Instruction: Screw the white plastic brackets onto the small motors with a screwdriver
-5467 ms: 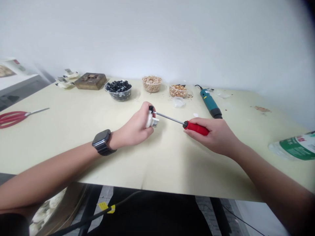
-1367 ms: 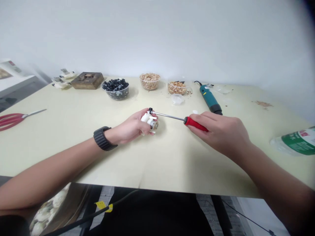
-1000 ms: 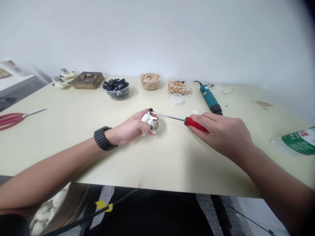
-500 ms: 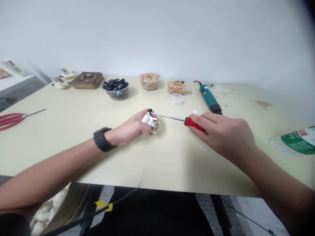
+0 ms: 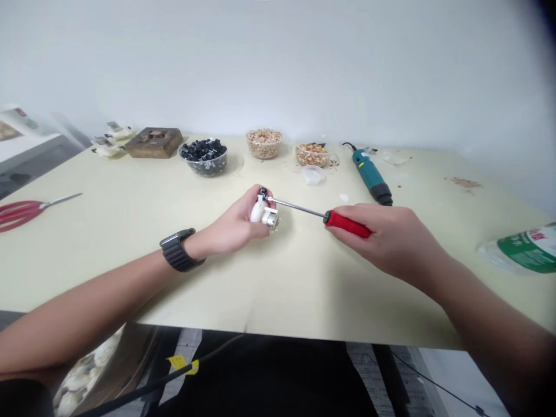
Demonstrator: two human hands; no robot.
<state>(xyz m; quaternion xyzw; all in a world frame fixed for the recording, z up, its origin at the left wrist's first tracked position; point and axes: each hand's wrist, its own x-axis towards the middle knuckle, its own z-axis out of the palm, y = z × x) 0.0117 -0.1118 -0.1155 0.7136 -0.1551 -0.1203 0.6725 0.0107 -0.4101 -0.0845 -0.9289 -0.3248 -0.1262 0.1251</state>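
Two hands work over a cream tabletop (image 5: 299,295). The right hand (image 5: 386,240) closes firmly around the red handle of a screwdriver (image 5: 347,224), whose steel shaft reaches a small white plastic part (image 5: 263,211). The left hand (image 5: 232,223) grips that part, near the tabletop's middle.

Left hand (image 5: 232,225): pinching a small white plastic part (image 5: 259,211)
Right hand (image 5: 391,238): gripping a red-handled steel screwdriver (image 5: 347,224), shaft reaching right to the part
Nearby: teal corded power tool (image 5: 370,183), just past the right hand
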